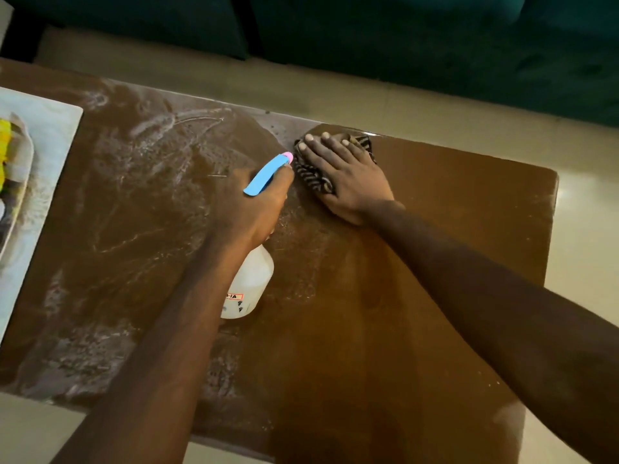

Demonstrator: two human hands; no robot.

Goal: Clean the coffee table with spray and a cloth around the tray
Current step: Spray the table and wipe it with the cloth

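Note:
The brown coffee table (452,229) fills the view; its left part is dusty with white smears, its right part looks wiped and darker. My left hand (251,209) grips the neck of a white spray bottle (251,286) with a blue and pink trigger head (268,175), held above the table's middle. My right hand (345,175) presses flat, fingers straight, on a dark striped cloth (311,172) near the table's far edge. The pale tray (50,135) stands at the left edge, only partly in view.
A dish with yellow and white items (13,155) sits on the tray. A dark green sofa (435,45) runs along the far side across a strip of pale floor (335,95). The table's right edge (552,229) and near edge border more pale floor.

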